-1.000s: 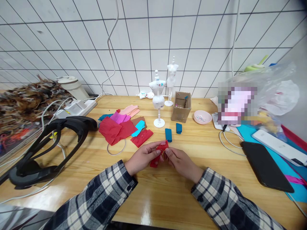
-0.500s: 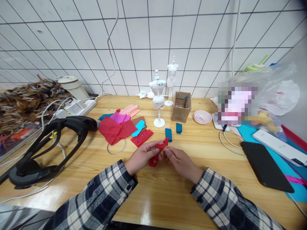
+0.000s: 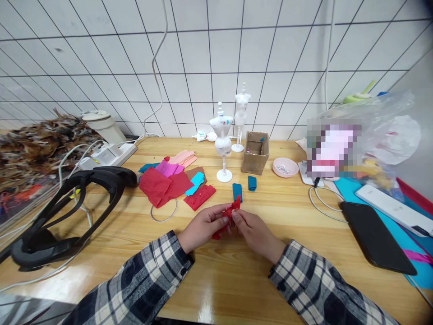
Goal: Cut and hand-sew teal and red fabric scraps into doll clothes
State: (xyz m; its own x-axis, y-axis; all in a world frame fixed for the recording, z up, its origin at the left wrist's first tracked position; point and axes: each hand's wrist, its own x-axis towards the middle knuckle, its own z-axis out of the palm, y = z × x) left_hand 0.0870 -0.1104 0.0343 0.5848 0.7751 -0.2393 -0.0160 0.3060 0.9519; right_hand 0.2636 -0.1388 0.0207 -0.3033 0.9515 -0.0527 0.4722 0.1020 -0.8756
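Between both hands sits red cloth (pinched, bunched).

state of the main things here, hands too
left hand, closed on red cloth
right hand, pinching red cloth
red cloth, bunched
cardboard box, open-topped, upright
pink bowl, upright, holding small pieces
front mannequin, upright
rear mannequin, upright
blue pieces, folded or rolled
black device, lying flat

Left hand and right hand are both pinching some red cloth over the table, and I've got two white mannequins plus a cardboard box further back.
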